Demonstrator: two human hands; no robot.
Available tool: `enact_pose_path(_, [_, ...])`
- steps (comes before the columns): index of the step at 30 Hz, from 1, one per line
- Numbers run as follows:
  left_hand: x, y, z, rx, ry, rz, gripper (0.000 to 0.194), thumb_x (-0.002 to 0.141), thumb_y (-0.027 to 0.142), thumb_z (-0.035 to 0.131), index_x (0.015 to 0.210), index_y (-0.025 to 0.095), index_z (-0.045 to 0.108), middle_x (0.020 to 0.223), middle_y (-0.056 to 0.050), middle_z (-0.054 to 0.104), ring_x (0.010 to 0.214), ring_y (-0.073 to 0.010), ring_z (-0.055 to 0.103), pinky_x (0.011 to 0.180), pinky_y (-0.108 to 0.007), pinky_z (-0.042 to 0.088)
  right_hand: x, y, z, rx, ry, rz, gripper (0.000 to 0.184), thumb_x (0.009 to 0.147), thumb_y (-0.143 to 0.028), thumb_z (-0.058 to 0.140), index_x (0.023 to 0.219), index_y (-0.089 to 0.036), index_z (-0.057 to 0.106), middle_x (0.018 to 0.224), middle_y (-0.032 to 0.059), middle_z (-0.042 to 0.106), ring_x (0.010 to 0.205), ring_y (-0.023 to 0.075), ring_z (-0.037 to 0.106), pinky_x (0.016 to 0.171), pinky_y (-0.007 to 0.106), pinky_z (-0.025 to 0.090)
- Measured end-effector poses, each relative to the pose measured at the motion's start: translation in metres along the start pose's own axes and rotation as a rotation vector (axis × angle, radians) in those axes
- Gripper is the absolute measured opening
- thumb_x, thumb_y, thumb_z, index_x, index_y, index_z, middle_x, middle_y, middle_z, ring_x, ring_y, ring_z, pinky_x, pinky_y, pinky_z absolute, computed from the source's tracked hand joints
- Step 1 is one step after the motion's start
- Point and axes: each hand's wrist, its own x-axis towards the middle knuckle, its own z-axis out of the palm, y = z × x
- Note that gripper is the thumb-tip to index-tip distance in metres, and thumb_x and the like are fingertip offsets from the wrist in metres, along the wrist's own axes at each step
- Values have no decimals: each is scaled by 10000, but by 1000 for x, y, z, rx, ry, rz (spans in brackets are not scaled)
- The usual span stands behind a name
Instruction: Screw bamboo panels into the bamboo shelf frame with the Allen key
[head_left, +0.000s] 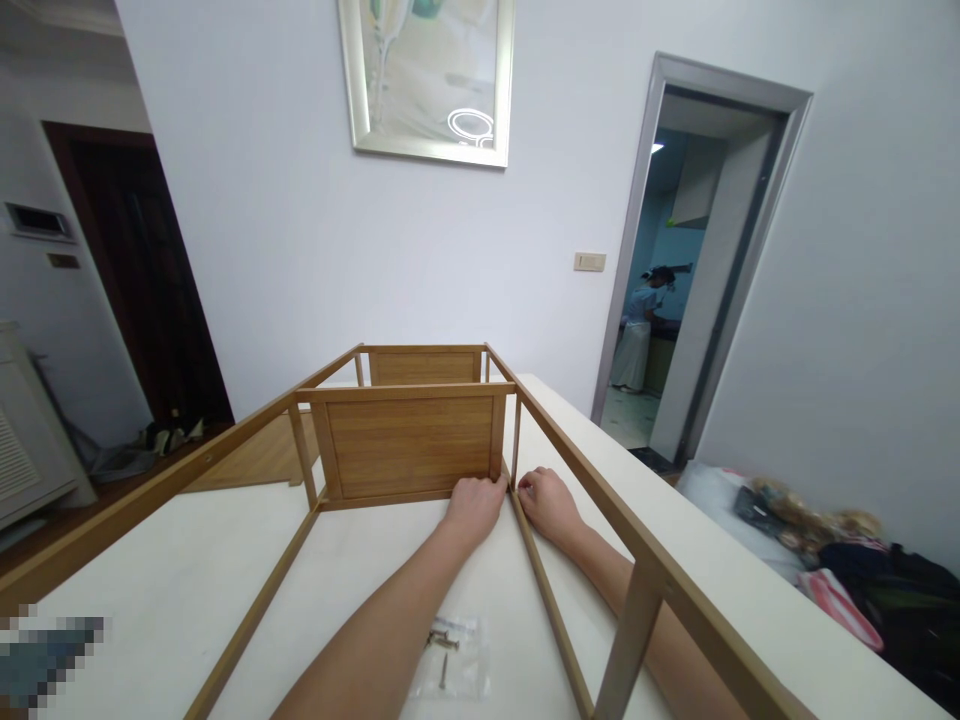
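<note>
A wooden frame (559, 590) made of long rails and short posts lies across the white tabletop, with a brown wooden panel (416, 445) set between its sides. Inside the frame, my left hand (478, 510) is closed against the panel's lower right corner, by the foot of a post. My right hand (549, 502) is on the outer side of that same post, fingers curled together at the joint; whatever they pinch is too small to make out. Below my left forearm lies a clear plastic bag (472, 665) with several screws (444, 640).
A second panel (427, 365) stands at the frame's far end. Another wooden board (251, 455) lies at the left. The long upper rail (585, 450) passes above my right forearm. Clothes and bags (862, 590) are heaped at the right. A person (637, 325) stands beyond the doorway.
</note>
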Motion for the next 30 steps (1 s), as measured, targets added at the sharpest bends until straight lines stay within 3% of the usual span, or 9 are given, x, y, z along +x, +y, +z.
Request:
enact_pose_path(20, [-2, -2, -2, -23, -1, 34, 372, 905, 86, 352, 1210, 166, 549, 958, -150, 721, 889, -261, 699, 776, -379, 521, 10, 23, 14, 224, -6, -12, 201, 770, -219, 547, 835, -197, 736, 886, 50, 699, 816, 188, 614, 794, 308, 466])
enact_pose_path(30, [-1, -3, 0, -27, 4, 36, 347, 912, 88, 365, 1193, 165, 554, 952, -146, 722, 890, -262, 702, 784, -372, 518, 12, 24, 17, 216, -30, -18, 212, 816, -240, 519, 814, -181, 723, 873, 57, 685, 809, 183, 603, 794, 303, 452])
